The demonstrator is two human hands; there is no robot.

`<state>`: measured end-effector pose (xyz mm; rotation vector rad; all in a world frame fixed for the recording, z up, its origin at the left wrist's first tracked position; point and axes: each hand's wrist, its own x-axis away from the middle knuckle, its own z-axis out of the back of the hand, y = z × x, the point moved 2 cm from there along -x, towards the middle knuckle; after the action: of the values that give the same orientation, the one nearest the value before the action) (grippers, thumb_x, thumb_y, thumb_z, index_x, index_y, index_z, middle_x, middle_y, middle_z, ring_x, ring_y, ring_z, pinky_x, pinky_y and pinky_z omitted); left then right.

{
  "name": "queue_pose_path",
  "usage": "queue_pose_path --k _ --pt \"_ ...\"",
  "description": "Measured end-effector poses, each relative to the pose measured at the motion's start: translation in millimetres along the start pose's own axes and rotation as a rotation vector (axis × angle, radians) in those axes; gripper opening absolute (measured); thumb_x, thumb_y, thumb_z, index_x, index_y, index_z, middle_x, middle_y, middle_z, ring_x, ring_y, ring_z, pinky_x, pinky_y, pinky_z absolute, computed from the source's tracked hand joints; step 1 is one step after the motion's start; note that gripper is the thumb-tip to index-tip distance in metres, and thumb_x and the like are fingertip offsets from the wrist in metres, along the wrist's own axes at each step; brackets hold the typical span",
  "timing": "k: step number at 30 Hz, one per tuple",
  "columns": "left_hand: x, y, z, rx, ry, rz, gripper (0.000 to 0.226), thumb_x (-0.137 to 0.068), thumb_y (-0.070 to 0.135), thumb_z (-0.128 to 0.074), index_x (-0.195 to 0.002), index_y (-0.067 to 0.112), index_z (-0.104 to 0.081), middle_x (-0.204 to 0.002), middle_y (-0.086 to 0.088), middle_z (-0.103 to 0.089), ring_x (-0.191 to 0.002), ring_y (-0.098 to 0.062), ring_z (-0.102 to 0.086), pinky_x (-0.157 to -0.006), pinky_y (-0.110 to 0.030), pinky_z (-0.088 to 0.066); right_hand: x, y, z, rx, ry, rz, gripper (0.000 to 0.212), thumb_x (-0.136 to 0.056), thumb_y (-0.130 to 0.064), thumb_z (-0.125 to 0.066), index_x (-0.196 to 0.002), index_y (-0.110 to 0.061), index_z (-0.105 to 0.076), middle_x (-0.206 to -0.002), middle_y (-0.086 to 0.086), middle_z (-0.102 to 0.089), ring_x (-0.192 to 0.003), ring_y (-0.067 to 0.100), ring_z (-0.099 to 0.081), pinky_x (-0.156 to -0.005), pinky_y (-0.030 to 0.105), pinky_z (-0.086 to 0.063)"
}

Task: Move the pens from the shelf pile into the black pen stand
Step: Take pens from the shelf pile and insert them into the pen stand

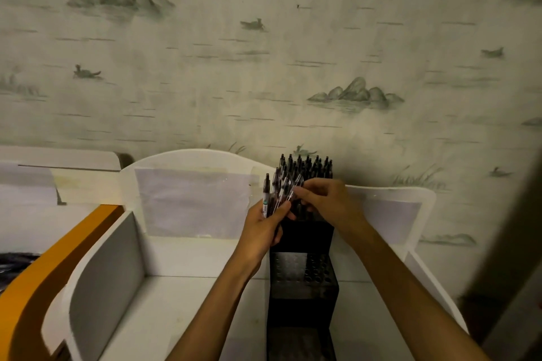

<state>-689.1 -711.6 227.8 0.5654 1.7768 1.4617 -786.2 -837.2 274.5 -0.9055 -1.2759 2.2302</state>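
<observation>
Several clear-barrelled pens (277, 193) fan upward from the left hand (264, 227), which grips them in a bunch beside the black pen stand (303, 278) on the white shelf (187, 296); the right hand (325, 199) pinches one pen's tip above the stand's rear tier, already packed with upright pens (306, 165).

— Is there any writing you can read?

— None. The pen (266, 196) in my left hand (262, 230) has a pale label band on its barrel, but its print is too small and blurred to make out.

— Anything on the stand or the wall?

— No letters or numbers that I can read on either.
</observation>
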Motion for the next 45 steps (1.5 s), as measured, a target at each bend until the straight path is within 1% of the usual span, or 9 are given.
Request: queue_pose_path --k 10,12,14,15,17,22,31,38,45 --pt "-3.3 -1.4 11.6 -0.071 0.107 0.023 0.021 -0.1 0.029 -0.056 -0.096 0.012 -0.068 -0.071 -0.008 -0.07 -0.045 -0.013 -0.054 -0.044 -0.028 -0.043 -12.6 1.6 27.1 -0.475 0.2 -0.113 0.016 -0.094 -0.01 -0.062 -0.098 0.004 -0.067 -0.081 0.015 -0.074 -0.071 0.028 -0.073 -0.064 0.029 -0.061" --pt "-2.4 0.9 12.0 -0.028 0.124 0.033 0.019 -0.101 0.025 -0.056 -0.106 0.011 -0.067 -0.083 -0.013 -0.065 -0.075 -0.029 -0.062 -0.067 -0.053 -0.049 -15.5 0.9 37.3 -0.431 0.268 -0.065 0.014 -0.093 -0.009 -0.063 -0.097 0.004 -0.068 -0.079 0.015 -0.073 -0.067 0.026 -0.073 -0.063 0.03 -0.061" --pt "-3.1 0.3 14.1 0.014 0.129 0.06 0.022 -0.101 0.023 -0.057 -0.114 0.007 -0.064 -0.09 -0.015 -0.061 -0.085 -0.036 -0.055 -0.082 -0.054 -0.045 -19.0 2.5 46.4 -0.306 0.334 -0.004 0.013 -0.093 -0.011 -0.064 -0.097 0.0 -0.069 -0.08 0.012 -0.074 -0.068 0.024 -0.073 -0.066 0.032 -0.061" --pt "-4.3 -2.2 15.8 0.029 0.128 0.067 0.017 -0.1 0.022 -0.056 -0.109 0.009 -0.064 -0.074 -0.024 -0.057 -0.064 -0.043 -0.051 -0.066 -0.053 -0.053 -20.6 3.7 50.0 -0.236 0.353 0.029 0.012 -0.093 -0.013 -0.064 -0.096 -0.003 -0.069 -0.081 0.01 -0.074 -0.07 0.023 -0.073 -0.069 0.033 -0.061" --pt "-5.5 -5.8 19.7 0.058 0.131 0.082 0.013 -0.101 0.018 -0.054 -0.089 0.016 -0.057 -0.057 -0.01 -0.039 -0.043 -0.021 -0.031 -0.04 -0.03 -0.032 -23.3 5.7 54.7 -0.106 0.375 0.079 0.01 -0.093 -0.017 -0.065 -0.095 -0.008 -0.07 -0.082 0.005 -0.074 -0.073 0.017 -0.073 -0.074 0.033 -0.06" --pt "-5.6 -9.6 21.6 0.07 0.083 0.083 0.019 -0.104 0.025 -0.049 -0.087 0.017 -0.048 -0.062 -0.004 -0.034 -0.049 -0.015 -0.026 -0.047 -0.028 -0.016 -25.4 5.4 57.3 0.097 0.405 0.181 0.011 -0.093 -0.02 -0.065 -0.099 -0.012 -0.07 -0.084 -0.001 -0.073 -0.074 0.009 -0.071 -0.077 0.028 -0.059" --pt "-2.6 -0.3 17.2 -0.018 0.106 -0.052 0.011 -0.103 0.033 -0.051 -0.098 0.024 -0.057 -0.059 0.015 -0.051 -0.046 -0.002 -0.041 -0.044 -0.013 -0.032 -23.7 13.5 47.0 0.271 0.367 0.279 0.015 -0.09 -0.023 -0.069 -0.095 -0.01 -0.074 -0.08 -0.001 -0.073 -0.071 0.005 -0.067 -0.072 0.01 -0.051" --pt "-0.1 -8.7 19.5 0.031 0.116 0.031 0.03 -0.103 0.026 -0.051 -0.108 -0.002 -0.059 -0.063 -0.002 -0.048 -0.046 -0.008 -0.037 -0.042 -0.019 -0.029 -19.4 30.9 36.6 0.282 0.249 0.136 0.012 -0.087 -0.021 -0.073 -0.092 -0.011 -0.076 -0.077 -0.002 -0.073 -0.069 0.009 -0.07 -0.071 0.024 -0.057" --pt "4.6 -7.7 15.8 0.035 0.075 0.038 0.031 -0.102 0.033 -0.051 -0.106 0.004 -0.064 -0.062 0.001 -0.053 -0.043 -0.008 -0.039 -0.04 -0.019 -0.029 -9.4 33.3 34.8 0.302 0.272 0.065 0.026 -0.085 -0.031 -0.074 -0.069 -0.011 -0.074 -0.061 -0.001 -0.07 -0.054 0.01 -0.068 -0.061 0.028 -0.059"
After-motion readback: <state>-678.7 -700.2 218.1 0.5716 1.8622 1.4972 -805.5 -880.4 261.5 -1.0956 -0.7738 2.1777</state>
